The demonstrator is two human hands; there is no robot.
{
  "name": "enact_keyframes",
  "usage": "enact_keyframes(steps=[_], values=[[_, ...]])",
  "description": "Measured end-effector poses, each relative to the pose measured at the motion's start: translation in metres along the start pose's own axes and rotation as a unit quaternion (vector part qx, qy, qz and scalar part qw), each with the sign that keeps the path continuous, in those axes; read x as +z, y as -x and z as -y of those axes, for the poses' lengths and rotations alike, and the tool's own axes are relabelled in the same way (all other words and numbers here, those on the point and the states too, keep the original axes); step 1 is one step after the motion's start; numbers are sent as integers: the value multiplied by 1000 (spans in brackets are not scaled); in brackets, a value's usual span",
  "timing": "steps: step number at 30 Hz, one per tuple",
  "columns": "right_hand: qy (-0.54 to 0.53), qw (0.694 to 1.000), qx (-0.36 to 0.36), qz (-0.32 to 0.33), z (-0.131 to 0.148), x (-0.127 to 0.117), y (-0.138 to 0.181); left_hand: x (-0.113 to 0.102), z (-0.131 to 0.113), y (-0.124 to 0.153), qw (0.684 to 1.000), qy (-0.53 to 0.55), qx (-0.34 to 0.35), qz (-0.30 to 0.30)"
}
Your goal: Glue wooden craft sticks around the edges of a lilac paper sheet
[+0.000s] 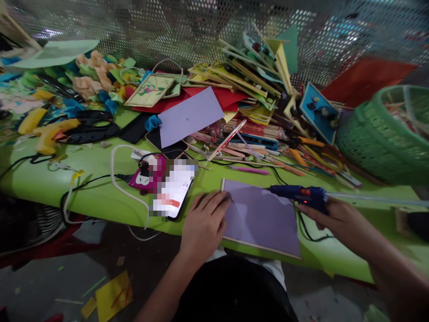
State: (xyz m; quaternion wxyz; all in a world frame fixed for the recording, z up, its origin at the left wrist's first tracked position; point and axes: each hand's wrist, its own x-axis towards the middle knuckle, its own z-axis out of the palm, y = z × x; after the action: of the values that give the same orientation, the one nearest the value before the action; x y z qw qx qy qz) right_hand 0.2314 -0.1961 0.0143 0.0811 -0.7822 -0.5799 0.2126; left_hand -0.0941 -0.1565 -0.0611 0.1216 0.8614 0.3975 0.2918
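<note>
A purple sheet of card [261, 219] lies on the green table in front of me, with a thin wooden strip along its near edge. My left hand [205, 222] holds the card at its left edge, fingers together and bent over it. In my right hand [338, 219] is a blue hot glue gun [301, 194], its small red light lit. The nozzle points left over the card's far edge. A long clear glue stick [375, 198] sticks out of the gun's back.
A phone [174, 192] with a lit screen and a magenta power socket [147, 174] with cables lie to the left. Behind are a loose purple sheet [191, 115], a pink pen [250, 170] and piled sticks and cards. A green basket [378, 129] stands right; a yellow glue gun [50, 134] lies far left.
</note>
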Motion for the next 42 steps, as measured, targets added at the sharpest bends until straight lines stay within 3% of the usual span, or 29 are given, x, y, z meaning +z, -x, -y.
enact_keyframes(steps=[10,19,42], values=[[-3,1000,-8,0,3,6,-3,1,1,1,1000,-6,3,-1],[3,1000,15,-24,-21,1,7,0,1,0,1000,-4,5,0],[9,1000,1,-27,-32,4,7,0,0,-1,1000,-13,8,-6]])
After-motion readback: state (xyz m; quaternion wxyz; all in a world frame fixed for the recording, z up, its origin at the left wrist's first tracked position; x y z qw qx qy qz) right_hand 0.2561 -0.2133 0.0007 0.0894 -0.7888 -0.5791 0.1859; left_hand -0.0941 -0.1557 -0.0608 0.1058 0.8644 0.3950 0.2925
